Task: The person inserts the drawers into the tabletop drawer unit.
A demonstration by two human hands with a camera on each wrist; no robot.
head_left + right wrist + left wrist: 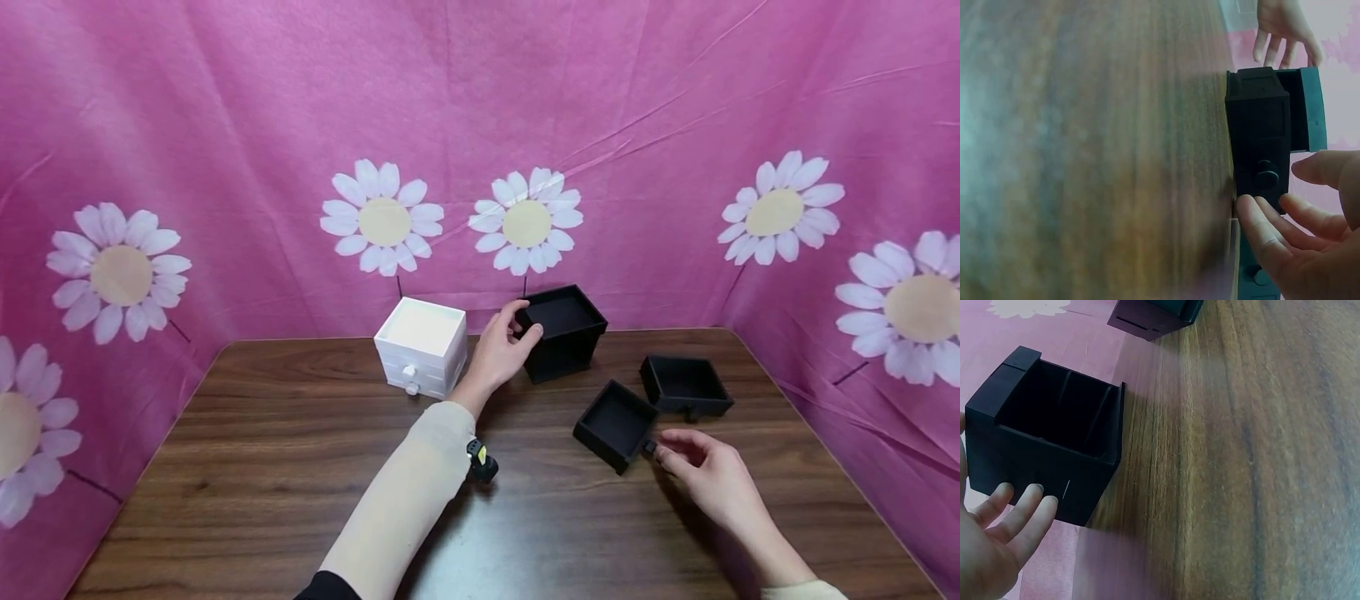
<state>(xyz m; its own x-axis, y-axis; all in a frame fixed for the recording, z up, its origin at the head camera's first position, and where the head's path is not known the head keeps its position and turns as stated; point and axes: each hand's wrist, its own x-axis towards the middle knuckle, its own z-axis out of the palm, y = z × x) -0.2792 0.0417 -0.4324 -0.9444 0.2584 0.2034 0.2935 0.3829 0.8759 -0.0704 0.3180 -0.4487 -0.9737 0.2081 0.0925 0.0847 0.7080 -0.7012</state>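
Observation:
A black cabinet (561,354) with a raised rim on top stands at the back of the table, its hollow front without drawers in the left wrist view. My left hand (501,346) is at its left side; three fairly straight fingers (1030,509) touch the side wall, while the thumb lies by the top edge. A black drawer (615,425) lies turned askew before the cabinet. Close to its small round knob (1266,175) is my right hand (712,475), thumb and fingers apart around that end. Fingertips are near the drawer's edge; whether they touch it I cannot tell.
A second black drawer (686,387) lies behind and right of the first. Left of the cabinet stands a white cabinet (420,350) with two knobs. Pink cloth (247,167) with daisies borders the wooden table (262,467) at the back and sides.

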